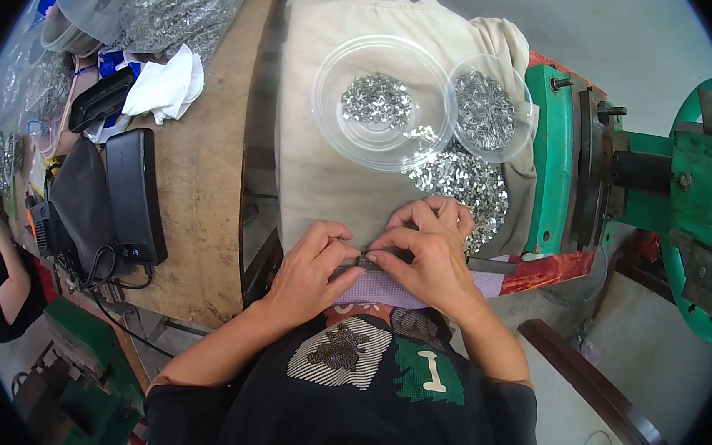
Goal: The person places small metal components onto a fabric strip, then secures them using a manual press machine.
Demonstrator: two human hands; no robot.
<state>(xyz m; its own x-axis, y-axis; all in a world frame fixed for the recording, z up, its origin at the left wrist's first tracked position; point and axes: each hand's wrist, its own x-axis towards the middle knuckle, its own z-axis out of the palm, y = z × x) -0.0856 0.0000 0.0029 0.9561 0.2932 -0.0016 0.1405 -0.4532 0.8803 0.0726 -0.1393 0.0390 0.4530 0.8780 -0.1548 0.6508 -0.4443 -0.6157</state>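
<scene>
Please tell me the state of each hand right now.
Left hand: fingers bent inward; what they hold, if anything, cannot be told.
Right hand: bent too, close to the left; any held piece is too small to identify.

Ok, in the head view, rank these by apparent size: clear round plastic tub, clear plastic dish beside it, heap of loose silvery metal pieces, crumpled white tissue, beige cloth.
1. Beige cloth
2. Clear round plastic tub
3. Clear plastic dish and heap of silvery metal pieces: too alike to rank
4. Crumpled white tissue
</scene>
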